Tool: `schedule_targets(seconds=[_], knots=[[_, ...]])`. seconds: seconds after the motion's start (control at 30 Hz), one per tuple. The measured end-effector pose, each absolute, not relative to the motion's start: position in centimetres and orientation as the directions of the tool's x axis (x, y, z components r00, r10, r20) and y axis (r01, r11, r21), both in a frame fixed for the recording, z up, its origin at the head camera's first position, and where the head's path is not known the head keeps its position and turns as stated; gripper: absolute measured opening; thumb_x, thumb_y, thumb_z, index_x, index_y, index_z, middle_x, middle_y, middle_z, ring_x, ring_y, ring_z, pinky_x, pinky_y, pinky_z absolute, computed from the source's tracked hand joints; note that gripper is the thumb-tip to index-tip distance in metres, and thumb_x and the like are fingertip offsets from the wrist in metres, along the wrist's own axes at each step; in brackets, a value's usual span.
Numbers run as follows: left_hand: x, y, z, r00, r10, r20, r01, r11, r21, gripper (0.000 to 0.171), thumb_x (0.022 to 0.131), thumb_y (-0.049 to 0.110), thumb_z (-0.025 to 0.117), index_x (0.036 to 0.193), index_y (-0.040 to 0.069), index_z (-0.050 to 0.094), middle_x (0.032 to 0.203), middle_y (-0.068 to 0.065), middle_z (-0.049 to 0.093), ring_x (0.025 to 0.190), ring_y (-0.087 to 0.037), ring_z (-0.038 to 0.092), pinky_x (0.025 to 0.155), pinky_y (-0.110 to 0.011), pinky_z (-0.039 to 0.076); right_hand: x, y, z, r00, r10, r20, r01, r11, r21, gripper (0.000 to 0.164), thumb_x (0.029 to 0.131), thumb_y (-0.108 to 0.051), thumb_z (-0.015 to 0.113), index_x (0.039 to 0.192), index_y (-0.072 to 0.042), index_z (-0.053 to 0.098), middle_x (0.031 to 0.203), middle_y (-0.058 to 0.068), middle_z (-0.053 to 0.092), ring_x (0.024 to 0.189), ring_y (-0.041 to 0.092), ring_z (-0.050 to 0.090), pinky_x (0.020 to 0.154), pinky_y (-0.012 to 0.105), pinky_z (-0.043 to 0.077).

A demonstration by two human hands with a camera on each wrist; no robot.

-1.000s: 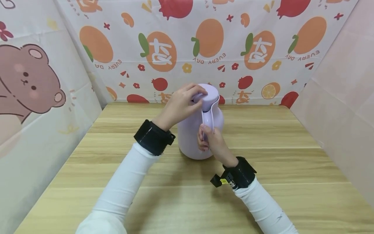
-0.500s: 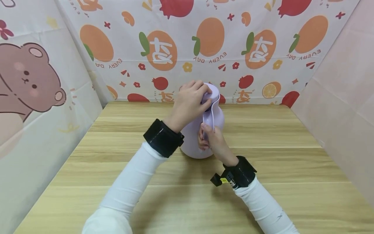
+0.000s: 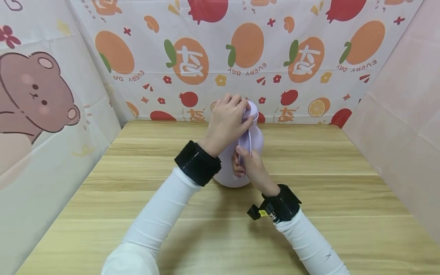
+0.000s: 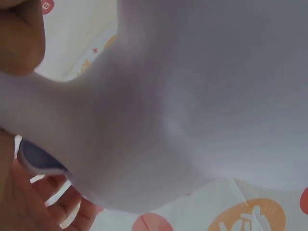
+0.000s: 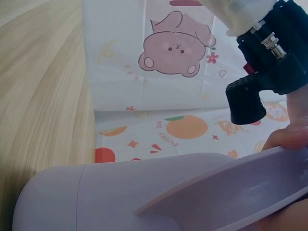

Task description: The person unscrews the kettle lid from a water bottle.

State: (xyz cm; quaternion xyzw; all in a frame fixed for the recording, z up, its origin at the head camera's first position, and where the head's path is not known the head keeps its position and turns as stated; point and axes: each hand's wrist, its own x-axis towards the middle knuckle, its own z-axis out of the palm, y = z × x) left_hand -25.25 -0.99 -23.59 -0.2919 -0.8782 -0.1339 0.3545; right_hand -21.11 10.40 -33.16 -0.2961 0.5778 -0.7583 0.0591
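Note:
A pale purple vacuum jug (image 3: 228, 173) stands upright on the wooden table, its handle facing me. My left hand (image 3: 225, 122) grips the round lid (image 3: 253, 109) from above, fingers over the far side and thumb on the near edge. Below it, my right hand (image 3: 255, 168) holds the handle (image 3: 245, 142), thumb lying along its side. In the left wrist view the jug's smooth body (image 4: 168, 125) fills most of the picture, with fingers at the left edge. The right wrist view shows the jug lengthwise (image 5: 96, 202) and its broad handle (image 5: 250, 187).
The wooden tabletop (image 3: 309, 198) runs around the jug on all sides. A fruit-print cloth (image 3: 137, 91) hangs close behind, and a bear-print cloth (image 3: 38, 91) lines the left side. Black straps with small cameras sit on both wrists, the left one (image 5: 276, 57) near the jug.
My left hand has shifted right and its wrist has turned clockwise over the lid, covering more of it. The right hand and the jug have stayed almost in place.

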Motion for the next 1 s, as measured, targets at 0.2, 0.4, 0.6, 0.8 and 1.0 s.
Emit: schedule_targets(seconds=[0.2, 0.4, 0.6, 0.8, 1.0], knots=[[-26.2, -3.8, -23.5, -0.577, 0.359, 0.734, 0.771, 0.535, 0.344, 0.017, 0.089, 0.018, 0.06, 0.097, 0.004, 0.066, 0.104, -0.008, 0.061, 0.103, -0.02, 0.052, 0.088, -0.03, 0.039, -21.0, 10.3, -33.4, -0.818, -0.434, 0.377, -0.258, -0.308, -0.916, 0.034, 0.093, -0.03, 0.039, 0.066, -0.009, 0.041, 0.052, -0.002, 0.034, 0.043, 0.012, 0.031, 0.043, 0.026, 0.028], [-27.4, -6.6, -24.4, -0.545, 0.449, 0.708, 0.833, 0.389, 0.394, 0.018, 0.087, 0.006, 0.061, 0.105, 0.002, 0.064, 0.112, -0.009, 0.061, 0.11, -0.018, 0.052, 0.091, -0.03, 0.039, -21.1, 10.4, -33.5, -0.813, -0.432, 0.39, -0.277, -0.302, -0.912, 0.034, 0.094, -0.027, 0.037, 0.066, -0.008, 0.039, 0.051, -0.003, 0.033, 0.042, 0.013, 0.029, 0.043, 0.027, 0.027], [-27.8, -6.9, -25.1, -0.476, 0.479, 0.737, 0.875, 0.341, 0.344, 0.02, 0.084, -0.001, 0.063, 0.104, 0.0, 0.063, 0.11, -0.009, 0.062, 0.11, -0.019, 0.053, 0.091, -0.03, 0.039, -21.1, 10.4, -33.4, -0.814, -0.431, 0.389, -0.284, -0.289, -0.914, 0.034, 0.094, -0.027, 0.037, 0.066, -0.008, 0.04, 0.051, -0.002, 0.033, 0.042, 0.013, 0.03, 0.043, 0.027, 0.028], [-27.6, -6.6, -25.0, -0.478, 0.473, 0.74, 0.871, 0.363, 0.33, 0.02, 0.082, 0.007, 0.069, 0.101, 0.003, 0.065, 0.107, -0.006, 0.063, 0.104, -0.018, 0.052, 0.087, -0.031, 0.04, -21.2, 10.4, -33.4, -0.815, -0.429, 0.391, -0.28, -0.298, -0.912, 0.033, 0.093, -0.025, 0.037, 0.066, -0.007, 0.039, 0.05, -0.002, 0.033, 0.041, 0.013, 0.03, 0.043, 0.027, 0.027], [-27.0, -5.9, -24.6, -0.516, 0.462, 0.721, 0.837, 0.452, 0.309, 0.02, 0.08, 0.014, 0.073, 0.098, 0.008, 0.067, 0.1, -0.004, 0.061, 0.096, -0.019, 0.049, 0.079, -0.032, 0.04, -21.3, 10.4, -33.4, -0.815, -0.429, 0.391, -0.281, -0.298, -0.912, 0.033, 0.094, -0.026, 0.037, 0.067, -0.007, 0.039, 0.051, -0.001, 0.034, 0.041, 0.013, 0.031, 0.043, 0.027, 0.027]])
